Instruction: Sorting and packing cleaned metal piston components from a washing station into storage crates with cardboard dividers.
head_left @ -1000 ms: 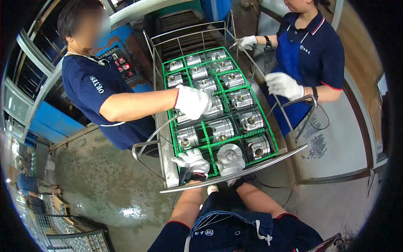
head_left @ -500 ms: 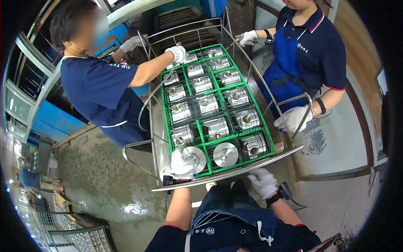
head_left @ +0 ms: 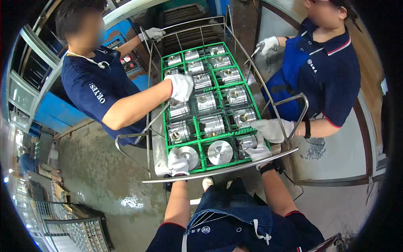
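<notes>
A green-coated wire crate [head_left: 202, 157] holds rows of shiny metal pistons, most on their sides. My left hand [head_left: 178, 161], in a white glove, is closed at the left edge of the near-left piston [head_left: 189, 157], which stands with its round flat top up. My right hand [head_left: 259, 152], also gloved, closes over the near-right piston [head_left: 247, 141], which lies on its side; its fingers lie along the crate's right rim. Between my hands another piston [head_left: 220, 152] stands crown up. A co-worker's gloved hand [head_left: 273, 130] meets my right fingertips.
The crate sits in a metal-railed cart [head_left: 222, 171]. At the left, a co-worker's gloved hand [head_left: 181, 87] is over the pistons; another gloved hand [head_left: 154, 33] is at the far-left rail. The right co-worker's other hand [head_left: 267, 44] is by the right rail. The floor [head_left: 113, 176] looks wet.
My right hand has moved up from below the front rail onto the near-right piston. The right co-worker's near hand has reached the crate; the left co-worker's near hand has moved nearer me.
</notes>
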